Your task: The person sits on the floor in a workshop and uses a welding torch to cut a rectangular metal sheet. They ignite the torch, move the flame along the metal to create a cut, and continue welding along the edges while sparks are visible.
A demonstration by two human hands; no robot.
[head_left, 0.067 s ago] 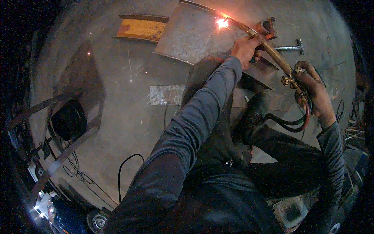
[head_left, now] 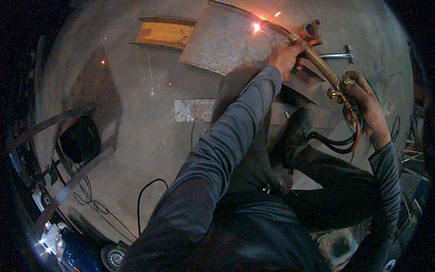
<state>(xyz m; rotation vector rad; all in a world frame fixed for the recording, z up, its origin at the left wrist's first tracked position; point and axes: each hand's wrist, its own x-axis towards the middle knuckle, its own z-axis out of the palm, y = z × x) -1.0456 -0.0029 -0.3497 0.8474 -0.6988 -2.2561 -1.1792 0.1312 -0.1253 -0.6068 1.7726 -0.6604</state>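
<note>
My left hand (head_left: 285, 58) and right hand (head_left: 369, 103) clamp their grips on a brass cutting torch (head_left: 322, 67); I cannot discern its tip in glare (head_left: 257, 27) at a steel beam (head_left: 226, 41).

Grey floor (head_left: 140, 131) bearing a large steel beam (head_left: 222, 38), a yellow beam (head_left: 166, 35), a hammer (head_left: 336, 56) and a metal plate (head_left: 194, 110).

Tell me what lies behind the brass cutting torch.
Past the brass cutting torch, concrete floor shows, and a T-shaped metal hammer reaches its edge. Whether the hammer's handle continues behind is hidden, as is any steel beam under the torch's forward end.
</note>
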